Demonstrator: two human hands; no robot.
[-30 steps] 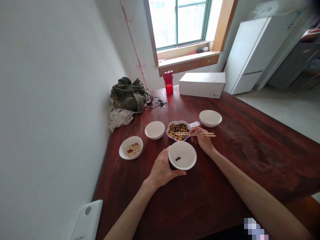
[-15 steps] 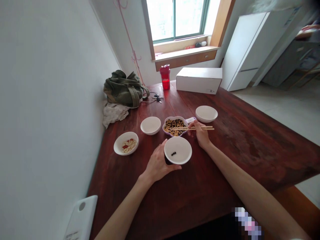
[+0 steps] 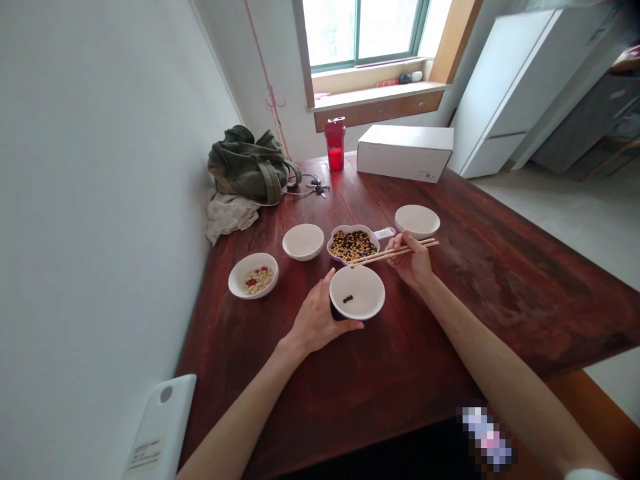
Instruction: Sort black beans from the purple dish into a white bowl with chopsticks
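A dark red-brown wooden table (image 3: 480, 300) carries everything. Around its flower-shaped dish of beans (image 3: 384, 233), white bowls stand at nine (image 3: 303, 243), between eight and nine (image 3: 237, 279), and between two and three o'clock (image 3: 417, 221). A white box (image 3: 404, 161) sits at one, a red bottle (image 3: 335, 144) near twelve, keys (image 3: 319, 189) at eleven, a green bag (image 3: 245, 170) at ten, and pale cloth (image 3: 229, 217) between nine and ten.

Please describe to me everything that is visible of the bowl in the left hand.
The bowl is round, plain white and smooth, perhaps ceramic or plastic. Its wide mouth faces up, and a few dark beans lie inside, left of the middle. The left hand grips its left side, thumb along the near side. It is just nearer than the scalloped dish. The chopsticks reach its far rim; whether they touch it, or whether it rests on the table, cannot be told.
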